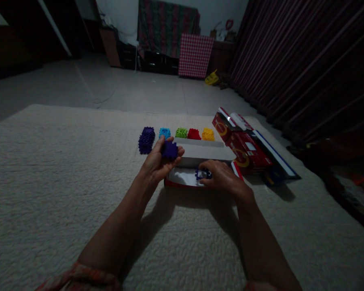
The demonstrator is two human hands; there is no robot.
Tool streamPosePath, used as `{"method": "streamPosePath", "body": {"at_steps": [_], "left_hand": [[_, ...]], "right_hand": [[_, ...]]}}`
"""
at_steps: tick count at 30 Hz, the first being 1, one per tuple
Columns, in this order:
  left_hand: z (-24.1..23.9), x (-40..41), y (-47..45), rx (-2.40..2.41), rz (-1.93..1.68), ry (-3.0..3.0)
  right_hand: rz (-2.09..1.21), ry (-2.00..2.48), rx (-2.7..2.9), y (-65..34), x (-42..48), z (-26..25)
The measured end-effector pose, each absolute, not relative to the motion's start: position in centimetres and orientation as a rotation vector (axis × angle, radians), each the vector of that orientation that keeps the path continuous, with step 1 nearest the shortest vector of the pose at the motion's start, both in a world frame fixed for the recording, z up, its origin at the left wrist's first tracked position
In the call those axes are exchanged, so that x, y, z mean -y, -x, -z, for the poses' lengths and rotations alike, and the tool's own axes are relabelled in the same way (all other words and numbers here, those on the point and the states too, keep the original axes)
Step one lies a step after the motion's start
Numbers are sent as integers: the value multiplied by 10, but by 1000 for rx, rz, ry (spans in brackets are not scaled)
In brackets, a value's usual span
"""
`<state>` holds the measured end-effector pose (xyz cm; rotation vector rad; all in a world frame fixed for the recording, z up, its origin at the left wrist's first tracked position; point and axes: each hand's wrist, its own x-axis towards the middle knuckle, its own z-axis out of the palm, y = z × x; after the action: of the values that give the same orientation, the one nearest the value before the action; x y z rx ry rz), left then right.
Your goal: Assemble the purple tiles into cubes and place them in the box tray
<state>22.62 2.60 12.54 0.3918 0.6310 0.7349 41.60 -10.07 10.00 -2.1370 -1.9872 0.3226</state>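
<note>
My left hand (157, 163) is closed around a small stack of purple puzzle pieces (170, 150), held just above the left end of a shallow white-lined box (182, 178). My right hand (220, 176) pinches a single purple piece (202, 174) lying inside that box. Behind the box stands a row of sorted piles on the rug: purple (146, 140), blue (164, 132), green (181, 132), red (194, 133) and yellow (208, 134).
A white lid or board (204, 151) lies across the back of the box. Red printed boxes (245, 145) sit to the right. The cream rug (63, 178) covers the floor around; a dark curtain hangs at the right.
</note>
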Motion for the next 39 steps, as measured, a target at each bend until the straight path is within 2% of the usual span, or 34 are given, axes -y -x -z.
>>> {"method": "streamPosePath", "body": {"at_steps": [19, 39], "left_hand": [[-129, -24, -227, -653, -717, -417], [-126, -24, -228, -619, -687, -425]], "right_hand": [[-485, 2271, 2043, -407, 83, -100], [-466, 2290, 2147, -405, 73, -101]]}}
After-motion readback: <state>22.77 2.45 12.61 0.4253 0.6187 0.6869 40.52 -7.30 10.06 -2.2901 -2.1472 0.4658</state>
